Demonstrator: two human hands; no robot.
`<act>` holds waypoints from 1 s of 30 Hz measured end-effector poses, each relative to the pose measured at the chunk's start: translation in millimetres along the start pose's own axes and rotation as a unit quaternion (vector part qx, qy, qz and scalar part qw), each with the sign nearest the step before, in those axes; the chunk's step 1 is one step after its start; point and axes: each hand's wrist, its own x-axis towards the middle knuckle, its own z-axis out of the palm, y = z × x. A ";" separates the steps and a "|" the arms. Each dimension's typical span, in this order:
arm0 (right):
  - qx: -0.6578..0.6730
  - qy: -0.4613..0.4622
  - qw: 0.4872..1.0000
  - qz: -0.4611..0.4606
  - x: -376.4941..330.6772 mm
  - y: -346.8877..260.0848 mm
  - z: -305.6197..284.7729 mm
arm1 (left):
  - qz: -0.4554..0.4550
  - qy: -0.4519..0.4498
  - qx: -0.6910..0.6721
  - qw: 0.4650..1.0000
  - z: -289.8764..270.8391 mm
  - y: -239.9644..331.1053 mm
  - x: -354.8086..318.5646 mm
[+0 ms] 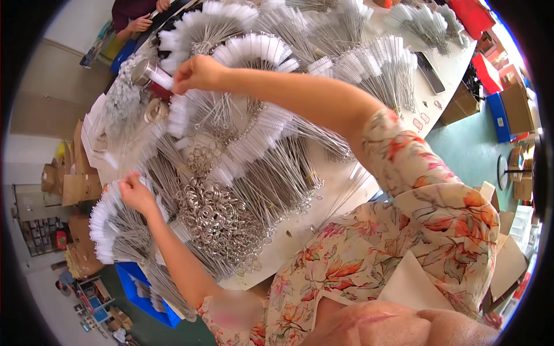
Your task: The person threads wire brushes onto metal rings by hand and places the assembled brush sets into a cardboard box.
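My left hand [137, 193] is closed in a pinch above a fan of wire-handled brushes with white bristles [104, 230]. A small blurred white piece [111, 161] shows just beyond its fingers; whether they hold it I cannot tell. Farther off, my right hand [199, 75] has its fingertips pressed together beside a round metal can [141, 74] with a white strip and a dark red part. What those fingers grip is too small to make out. Between my arms lie a heap of shiny metal rings [216, 216] and more brush bundles [271, 167] with looped wire ends.
Many more white brush bundles [375, 66] cover the table's far side. A roll of tape [154, 111] lies near the can, a dark phone [430, 73] at the right edge. A blue bin [147, 297] stands below left. Another person's hand [139, 23] shows at upper left.
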 end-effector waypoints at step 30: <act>-0.001 -0.124 0.902 0.413 -16.3 0.7 -50.2 | -0.198 -0.002 -0.271 0.942 -90.7 147.1 -305.6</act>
